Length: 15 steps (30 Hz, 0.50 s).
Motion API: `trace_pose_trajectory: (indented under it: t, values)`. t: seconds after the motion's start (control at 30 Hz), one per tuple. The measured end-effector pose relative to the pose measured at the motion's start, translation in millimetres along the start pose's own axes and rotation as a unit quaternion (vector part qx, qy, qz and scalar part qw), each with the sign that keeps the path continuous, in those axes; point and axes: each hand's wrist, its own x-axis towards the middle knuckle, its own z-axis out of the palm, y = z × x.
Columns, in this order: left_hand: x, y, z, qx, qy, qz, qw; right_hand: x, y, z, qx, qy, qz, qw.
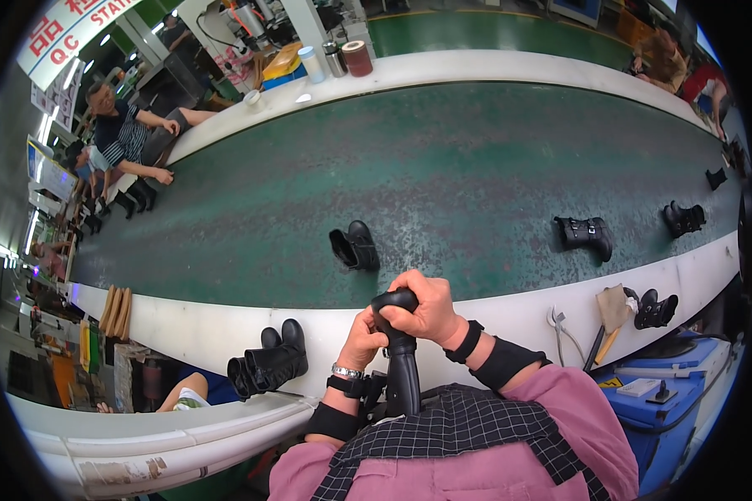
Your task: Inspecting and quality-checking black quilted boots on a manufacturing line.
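Note:
In front of my chest is a black boot (403, 380), its shaft running down against my checked apron and its rounded end up between my hands. My right hand (429, 309) is closed over that rounded end, the thumb pressing on it. From the other side, my left hand (363, 341) grips the same boot with bent fingers. Beyond my hands, a pair of black boots (358, 246) is on the green conveyor belt (459, 184). Another black pair (269, 361) lies on the white ledge (184, 334) to my left.
Pliers (565, 332), a brush (612, 311) and more black boots (656, 310) lie on the right ledge. A blue box (668, 401) stands below. Buckled boots (585, 237) lie on the belt's right. Wooden sticks (115, 312) are at left. A person (134, 134) sits across the belt.

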Motion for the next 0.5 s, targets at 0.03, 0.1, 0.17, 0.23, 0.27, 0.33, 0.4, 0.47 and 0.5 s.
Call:
trace_pose_trajectory:
  t: [0.03,0.1,0.17,0.23,0.27,0.33,0.4,0.47,0.5]
  values:
    - [-1,3,2,0.006,-0.005,0.016,1.0,1,-3,-1,-0.007,-0.01,0.002,1.0]
    - [-2,8,7,0.011,-0.009,0.033,0.999,1,-12,-4,-0.002,-0.048,-0.026,0.998]
    - [-5,12,10,0.029,0.026,0.007,0.999,0,-20,-3,-0.01,-0.049,-0.035,0.998]
    - [-7,15,12,0.025,0.035,0.0,0.999,-1,-25,-2,-0.036,-0.057,-0.012,0.998]
    - [-8,16,12,0.019,0.023,0.007,1.0,-1,-27,-1,-0.038,-0.051,-0.021,0.998]
    - [-8,17,13,0.014,0.012,0.015,1.0,-3,-28,0,-0.052,-0.039,-0.01,0.998]
    - [-7,18,15,0.021,0.008,0.024,0.999,-4,-28,-2,-0.044,-0.033,-0.029,0.998]
    - [-6,20,18,0.029,-0.003,0.032,0.999,-4,-28,-5,-0.036,-0.027,-0.046,0.998]
    - [-6,21,20,0.037,-0.013,0.042,0.998,-4,-28,-7,-0.036,-0.027,-0.067,0.997]
